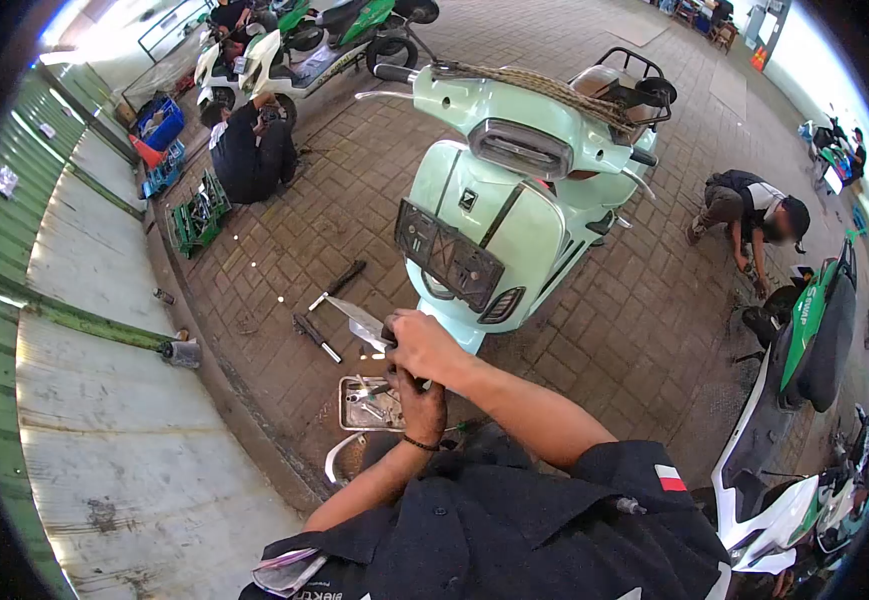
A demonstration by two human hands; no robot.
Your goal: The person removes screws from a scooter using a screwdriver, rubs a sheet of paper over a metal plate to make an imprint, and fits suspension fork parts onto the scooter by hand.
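Note:
My right hand point(422, 345) is closed, with a pale, translucent flat piece point(357, 322) sticking out past its fingers; I cannot make out its kind. Just below it, my left hand point(419, 408) is curled close against the right, and its fingers look dark with grime. What the left fingers hold is hidden. Both hands are in front of a mint-green scooter point(514, 215), whose front plate holder point(446, 255) is black. On the paving beside them lie two tools with black handles and shiny shafts, one nearer point(316, 337) and one farther point(339, 284).
A metal tray point(347, 404) with small metal parts is below my hands. Along the left wall are a green toolbox point(197, 215) and a grey can point(181, 353). One person point(254, 155) crouches at upper left, another point(754, 210) at right by a green-and-white scooter point(814, 320).

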